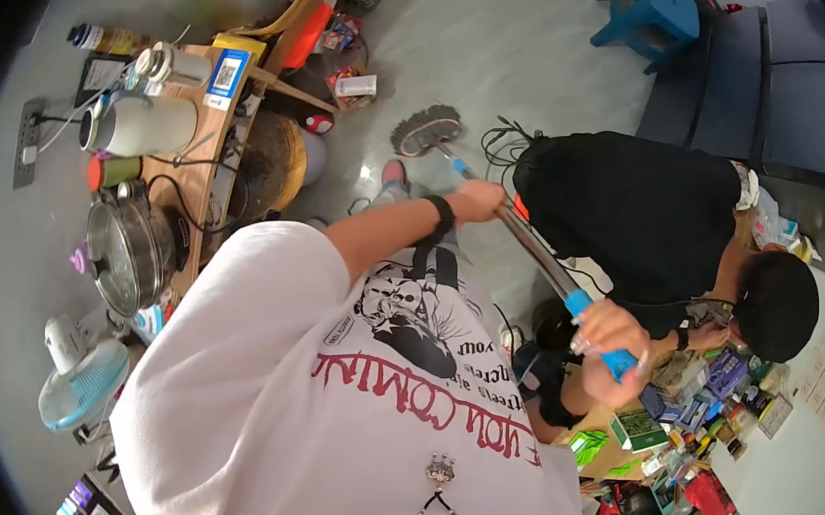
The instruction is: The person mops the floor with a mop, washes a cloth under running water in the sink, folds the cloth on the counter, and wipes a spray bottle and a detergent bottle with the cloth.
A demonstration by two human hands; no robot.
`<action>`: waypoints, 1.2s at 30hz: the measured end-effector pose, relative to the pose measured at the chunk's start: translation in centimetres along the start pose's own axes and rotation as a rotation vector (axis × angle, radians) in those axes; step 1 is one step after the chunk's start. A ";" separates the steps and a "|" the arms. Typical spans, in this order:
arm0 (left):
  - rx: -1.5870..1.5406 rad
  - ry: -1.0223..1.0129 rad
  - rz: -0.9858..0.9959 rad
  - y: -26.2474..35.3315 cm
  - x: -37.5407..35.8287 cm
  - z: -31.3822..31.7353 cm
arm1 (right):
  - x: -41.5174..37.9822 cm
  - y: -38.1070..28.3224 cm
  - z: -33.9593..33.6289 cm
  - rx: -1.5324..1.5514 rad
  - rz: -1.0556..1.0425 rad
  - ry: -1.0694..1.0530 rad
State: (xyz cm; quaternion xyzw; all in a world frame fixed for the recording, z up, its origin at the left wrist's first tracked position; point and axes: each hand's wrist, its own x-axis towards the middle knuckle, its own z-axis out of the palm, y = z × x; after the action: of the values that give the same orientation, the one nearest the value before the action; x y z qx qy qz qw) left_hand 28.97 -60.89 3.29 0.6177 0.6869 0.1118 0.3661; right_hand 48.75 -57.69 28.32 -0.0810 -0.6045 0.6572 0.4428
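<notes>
A broom with a grey bristled head (428, 130) and a metal handle with blue sections (545, 256) slants across the view, its head on the grey floor. My left hand (480, 201), below a black wristband, is wrapped round the handle near the broom head. Near the handle's blue top end, my right hand (612, 347) is closed round it. Between the two hands runs the bare metal part of the handle.
Another person in black (628, 215) bends over a cluttered table (598, 458) at the right. A wooden shelf (205, 150) with pots and jars stands left, above a fan (85, 384). A blue stool (649, 16) and dark sofa (712, 88) are at the upper right.
</notes>
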 end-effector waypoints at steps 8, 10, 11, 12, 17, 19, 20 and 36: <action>-0.040 -0.028 0.111 6.9 1.9 6.2 | -5.2 -2.1 -2.9 -0.196 -0.279 0.819; -0.051 -0.027 0.061 7.3 1.7 6.1 | -5.6 -2.1 -3.9 -0.210 -0.229 0.868; -0.045 -0.032 0.020 7.3 1.5 6.0 | -5.6 -1.8 -4.7 -0.219 -0.213 0.842; -0.077 -0.023 0.007 6.9 1.4 6.3 | -5.7 -1.4 -5.6 -0.222 -0.199 0.749; -0.218 0.152 -0.176 3.0 -1.4 4.6 | -1.5 0.9 -3.0 -0.103 -0.090 0.491; -0.259 0.286 -0.212 0.8 -3.0 4.2 | 0.4 2.8 -1.4 -0.014 -0.062 0.461; -0.265 0.412 -0.229 -0.6 -3.8 3.8 | 1.4 3.6 -0.2 -0.002 -0.019 0.440; -0.469 0.821 -0.429 -13.7 -20.7 2.0 | 1.0 9.1 20.3 0.362 0.048 -0.474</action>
State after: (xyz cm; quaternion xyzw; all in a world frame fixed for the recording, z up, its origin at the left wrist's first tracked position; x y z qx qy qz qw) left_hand 19.10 -83.68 1.11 0.2697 0.8417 0.4182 0.2097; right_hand 30.76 -70.55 26.03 0.1408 -0.5622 0.7650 0.2809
